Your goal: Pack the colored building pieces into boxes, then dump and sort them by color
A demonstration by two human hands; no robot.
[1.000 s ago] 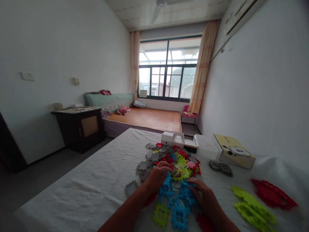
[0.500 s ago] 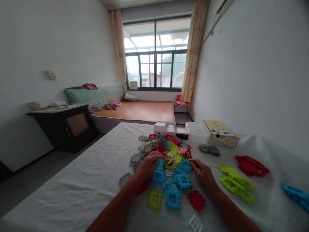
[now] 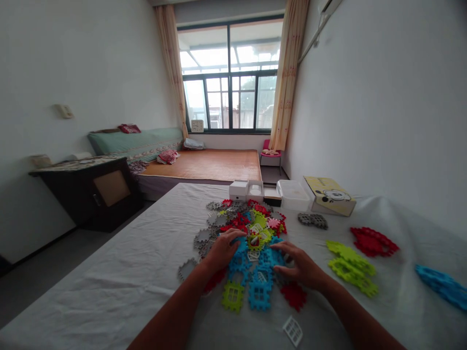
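Note:
My left hand (image 3: 226,250) is at the left side of a heap of notched plastic building pieces. Its curled fingers are closed on the edge of a blue building piece (image 3: 241,245). Across from it, my right hand (image 3: 297,265) reaches over more blue pieces (image 3: 268,257) with thumb and fingers apart, the fingertips at their edge. A blue window-shaped piece (image 3: 260,294) and a lime green one (image 3: 232,295) lie nearer me. A red piece (image 3: 294,295) is just below my right hand. Grey gear-edged pieces (image 3: 203,236) spread beyond my left hand.
Sorted groups lie to the right: grey pieces (image 3: 313,220), red pieces (image 3: 374,241), lime green pieces (image 3: 352,267) and blue pieces (image 3: 441,287). At the table's far edge stand small white boxes (image 3: 239,189), a clear plastic container (image 3: 294,194) and a yellow cartoon box (image 3: 330,196). A white lattice piece (image 3: 293,331) lies near me.
My right hand has moved left onto the blue pieces, its thumb and fingers spreading wider. My left hand stays at its blue piece. The view has shifted slightly.

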